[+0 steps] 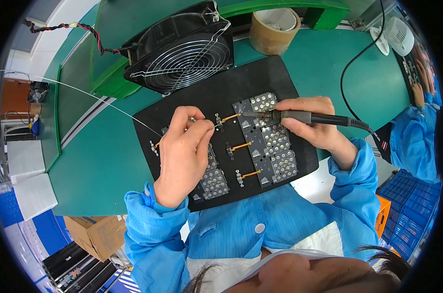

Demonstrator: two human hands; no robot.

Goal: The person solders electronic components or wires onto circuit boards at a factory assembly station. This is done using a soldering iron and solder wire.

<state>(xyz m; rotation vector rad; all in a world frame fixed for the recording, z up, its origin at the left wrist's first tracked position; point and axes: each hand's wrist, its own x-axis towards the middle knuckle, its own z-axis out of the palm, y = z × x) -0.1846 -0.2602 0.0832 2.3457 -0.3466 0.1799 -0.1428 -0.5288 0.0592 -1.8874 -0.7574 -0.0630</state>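
Observation:
My right hand (315, 122) grips a soldering iron (331, 119) by its dark handle, its tip pointing left over the upper part of the right-hand circuit board panel (260, 146). Between thumb and fingertips, my left hand (182, 154) pinches a thin solder wire (109, 104) that runs in from the upper left. Orange flex cables (241, 146) with small connectors stick out from the panel's left side. A second circuit board panel (214, 184) lies partly hidden under my left hand. Both panels, dotted with round silvery pads, rest on a black mat (263, 73).
A black fan (189, 56) with a wire guard stands behind the mat, beside a brown tape roll (265, 41). The iron's cord (346, 73) arcs over the green table (324, 58). At right, another person's blue sleeve (412, 141) shows. A cardboard box (102, 237) sits lower left.

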